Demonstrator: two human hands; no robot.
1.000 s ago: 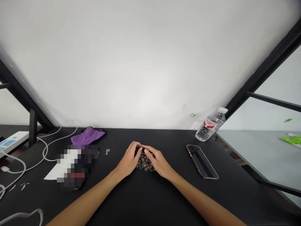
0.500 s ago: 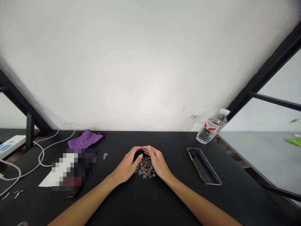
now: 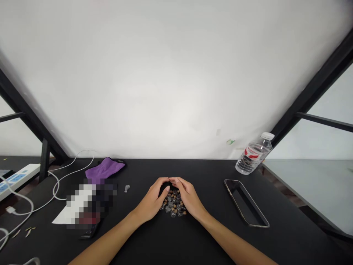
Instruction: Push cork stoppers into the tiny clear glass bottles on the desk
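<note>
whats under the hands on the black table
A small heap of tiny clear glass bottles with brown tops lies on the black table, partly beneath the left hand and right hand. Their fingertips meet above it, so the heap's far part is covered and cannot be seen.

Bright, soft light fills the white wall point(image 3: 176, 77); wide-angle distortion slants the black frame beams point(image 3: 311, 95) at the edges, the left hand point(image 3: 151, 200) and right hand point(image 3: 187, 198) look sharp, and a pixelated block point(image 3: 89, 202) hides part of the table point(image 3: 248, 243).
</note>
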